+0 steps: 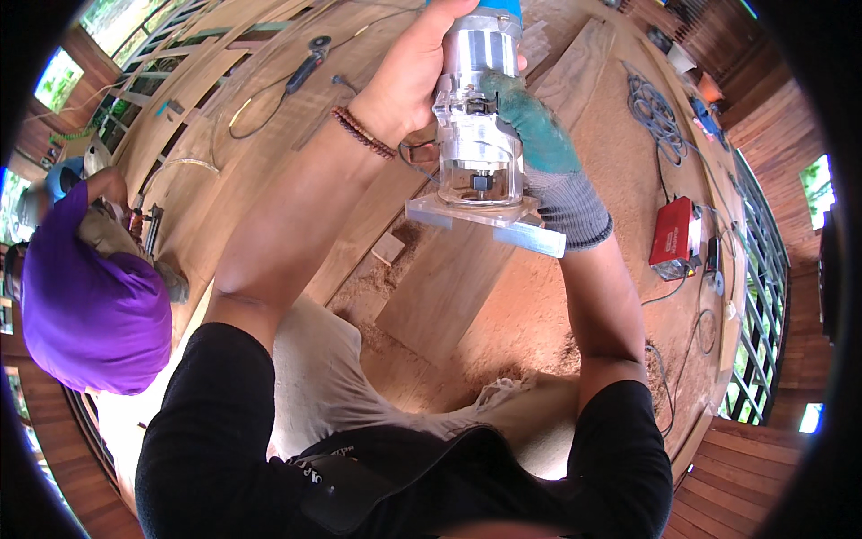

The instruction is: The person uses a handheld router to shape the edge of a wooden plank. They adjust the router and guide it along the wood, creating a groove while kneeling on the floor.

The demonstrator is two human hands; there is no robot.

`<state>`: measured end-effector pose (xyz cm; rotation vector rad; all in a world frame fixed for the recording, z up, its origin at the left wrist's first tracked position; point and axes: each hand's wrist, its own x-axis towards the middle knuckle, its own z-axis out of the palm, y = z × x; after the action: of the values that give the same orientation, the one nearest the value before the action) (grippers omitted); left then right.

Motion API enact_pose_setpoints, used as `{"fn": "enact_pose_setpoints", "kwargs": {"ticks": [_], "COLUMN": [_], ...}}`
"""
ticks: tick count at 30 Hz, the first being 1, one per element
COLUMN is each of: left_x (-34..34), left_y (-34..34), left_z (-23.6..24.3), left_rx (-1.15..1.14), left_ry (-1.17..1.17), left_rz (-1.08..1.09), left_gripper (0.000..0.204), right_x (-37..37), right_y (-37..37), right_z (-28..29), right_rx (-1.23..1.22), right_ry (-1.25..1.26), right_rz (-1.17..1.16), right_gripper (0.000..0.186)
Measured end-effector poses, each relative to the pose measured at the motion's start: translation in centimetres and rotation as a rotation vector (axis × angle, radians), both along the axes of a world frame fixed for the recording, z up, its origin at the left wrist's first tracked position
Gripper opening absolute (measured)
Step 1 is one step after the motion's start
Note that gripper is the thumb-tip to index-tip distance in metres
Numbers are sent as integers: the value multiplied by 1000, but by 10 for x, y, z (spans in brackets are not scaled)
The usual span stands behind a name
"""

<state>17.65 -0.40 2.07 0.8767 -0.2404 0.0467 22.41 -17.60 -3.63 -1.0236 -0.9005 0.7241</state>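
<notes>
Holding up in both hands, high in the view and partly cut off by its upper edge, a shiny silver, cylindrical metal router (483, 54) with a blue top. Grasping its upper body from the left with the bare left hand (409, 85), with fingers wrapped around the metal and partly hidden behind it. Clasping its lower body from the right with the right hand (546, 135), clad in a teal-coated, grey knitted glove (573, 211), and laying a teal fingertip against the front, above the transparent plastic base (485, 216). Cannot tell how the hidden fingers on the far side lie. Enclosing, within the clear base, a dark hexagonal collet nut (483, 182).

Wearing a brown beaded bracelet (363, 133) on the left wrist, a black shirt (206, 404) and pale beige trousers (314, 377).

Looking down past the router onto a flat, brown wooden board (440, 305) and, to its left, a small, square wood offcut (388, 249), both on a sawdust-strewn floor (525, 314). Overlooking, on the right, a red, box-shaped machine (673, 238) and, farther off, a loose coil of grey cable (654, 112). Taking in, on the left, a black angle grinder (305, 74) on light-brown wooden planks (265, 166) and, near the rim, a person in a purple shirt (94, 292), bent low.
</notes>
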Motion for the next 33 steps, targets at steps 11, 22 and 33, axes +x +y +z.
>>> {"fn": "enact_pose_setpoints", "kwargs": {"ticks": [11,22,33], "left_x": [0,2,4], "left_y": [-2,-7,-8], "left_z": [-7,-2,-4], "left_rx": [-80,-33,-12], "left_ry": [-1,33,31], "left_rz": [-44,-18,-1], "left_gripper": [55,51,50], "right_x": [4,8,14], "right_y": [4,-1,0], "right_z": [-11,-6,-14], "right_rx": [-9,-104,19], "right_ry": [-192,-228,-28], "right_rz": [-75,-101,32], "right_gripper": [33,35,36]}}
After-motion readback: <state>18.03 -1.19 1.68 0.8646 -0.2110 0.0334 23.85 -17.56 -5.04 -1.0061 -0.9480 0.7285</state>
